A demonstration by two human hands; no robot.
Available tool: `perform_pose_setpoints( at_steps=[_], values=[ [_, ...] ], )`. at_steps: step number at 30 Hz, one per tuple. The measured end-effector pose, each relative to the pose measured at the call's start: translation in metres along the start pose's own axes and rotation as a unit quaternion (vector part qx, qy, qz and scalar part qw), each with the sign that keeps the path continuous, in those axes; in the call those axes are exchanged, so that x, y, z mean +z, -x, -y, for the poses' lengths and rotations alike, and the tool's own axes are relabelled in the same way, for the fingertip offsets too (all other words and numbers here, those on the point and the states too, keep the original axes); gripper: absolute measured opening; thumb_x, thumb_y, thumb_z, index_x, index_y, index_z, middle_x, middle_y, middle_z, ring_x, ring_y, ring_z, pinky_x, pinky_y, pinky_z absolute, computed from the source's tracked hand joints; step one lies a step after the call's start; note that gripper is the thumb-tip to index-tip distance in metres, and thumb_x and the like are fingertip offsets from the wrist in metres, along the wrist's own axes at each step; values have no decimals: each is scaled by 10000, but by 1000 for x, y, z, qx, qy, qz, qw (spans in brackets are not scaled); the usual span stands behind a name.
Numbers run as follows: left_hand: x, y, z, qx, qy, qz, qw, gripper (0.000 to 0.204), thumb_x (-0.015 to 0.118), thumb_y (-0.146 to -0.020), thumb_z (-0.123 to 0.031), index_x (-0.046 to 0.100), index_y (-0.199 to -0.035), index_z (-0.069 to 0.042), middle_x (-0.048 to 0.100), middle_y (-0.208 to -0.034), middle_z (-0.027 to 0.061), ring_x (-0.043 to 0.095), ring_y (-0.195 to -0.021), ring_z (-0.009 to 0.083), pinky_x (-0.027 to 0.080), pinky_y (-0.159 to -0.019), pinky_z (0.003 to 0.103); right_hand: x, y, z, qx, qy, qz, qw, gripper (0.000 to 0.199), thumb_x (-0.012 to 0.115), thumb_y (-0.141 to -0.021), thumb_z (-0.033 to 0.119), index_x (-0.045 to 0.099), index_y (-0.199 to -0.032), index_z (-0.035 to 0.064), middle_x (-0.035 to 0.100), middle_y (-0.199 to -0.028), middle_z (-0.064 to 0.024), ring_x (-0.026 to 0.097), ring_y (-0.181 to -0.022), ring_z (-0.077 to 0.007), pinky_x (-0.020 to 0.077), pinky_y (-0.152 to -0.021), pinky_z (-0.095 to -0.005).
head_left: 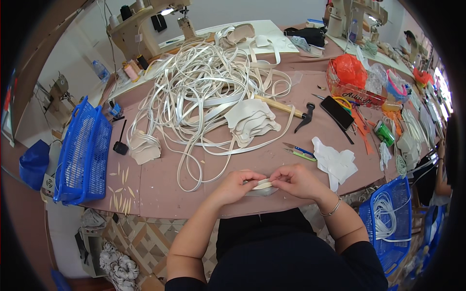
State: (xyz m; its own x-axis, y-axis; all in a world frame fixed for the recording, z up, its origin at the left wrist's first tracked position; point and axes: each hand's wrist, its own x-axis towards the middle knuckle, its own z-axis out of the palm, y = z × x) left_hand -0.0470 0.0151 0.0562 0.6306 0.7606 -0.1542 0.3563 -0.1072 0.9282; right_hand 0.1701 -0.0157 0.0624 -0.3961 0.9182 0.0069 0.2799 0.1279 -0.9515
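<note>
At the table's near edge, my left hand (238,185) and my right hand (294,181) pinch a small cream-coloured strip (263,184) between them, fingers closed at either end. Its exact kind cannot be made out. Under it lies a bit of clear plastic (264,192). Beyond my right hand rest blue-and-green-handled thread snips (299,152) and a pile of white cut pieces (335,162). Farther off, a stack of beige cut pieces (253,121) sits against a big tangle of white and cream strips (204,82).
Blue baskets (85,150) stand at the left edge, near small leaf-shaped pieces (121,191). A hammer (306,116), a black phone (337,112) and a red-bagged box (347,72) lie to the right. Another blue basket (388,252) with white cord is low right. Sewing machines (138,36) stand behind.
</note>
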Motion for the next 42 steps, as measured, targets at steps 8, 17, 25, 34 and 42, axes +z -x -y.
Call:
perform_pose_setpoints(
  at_steps=[8,17,25,34,42],
  values=[
    [0,0,3,-10,-1,15,1000,221,539,-845,-61,625,-1049,-63,572,-868,30,518,-803,117,416,-742,247,0,0,1,5,30,-10,1000,97,607,-780,84,635,-843,17,631,-688,-81,602,-608,-126,468,-553,-248],
    [1,0,1,-11,0,13,1000,228,536,-842,-55,625,-1052,-68,562,-850,25,514,-788,111,413,-737,243,2,-1,4,5,51,-18,998,91,603,-772,75,632,-828,9,623,-671,-81,595,-594,-129,470,-551,-251],
    [1,1,3,-8,1,16,1000,232,535,-841,-54,624,-1055,-69,565,-855,27,516,-789,110,414,-736,243,2,-1,10,3,72,-17,997,81,599,-773,67,627,-819,6,620,-667,-86,592,-590,-134,476,-562,-251],
    [-1,0,7,9,14,29,999,224,506,-877,-99,617,-1066,-56,577,-883,26,520,-806,105,414,-752,242,3,-1,11,-10,89,-20,996,87,604,-770,70,624,-824,5,617,-678,-93,596,-605,-148,482,-584,-259],
    [8,-4,-3,-51,12,-21,998,198,599,-833,-196,647,-960,-51,626,-805,10,534,-716,77,436,-667,231,2,1,9,-23,103,-24,994,107,614,-771,87,623,-838,4,617,-697,-92,596,-621,-141,481,-588,-255]
  ],
)
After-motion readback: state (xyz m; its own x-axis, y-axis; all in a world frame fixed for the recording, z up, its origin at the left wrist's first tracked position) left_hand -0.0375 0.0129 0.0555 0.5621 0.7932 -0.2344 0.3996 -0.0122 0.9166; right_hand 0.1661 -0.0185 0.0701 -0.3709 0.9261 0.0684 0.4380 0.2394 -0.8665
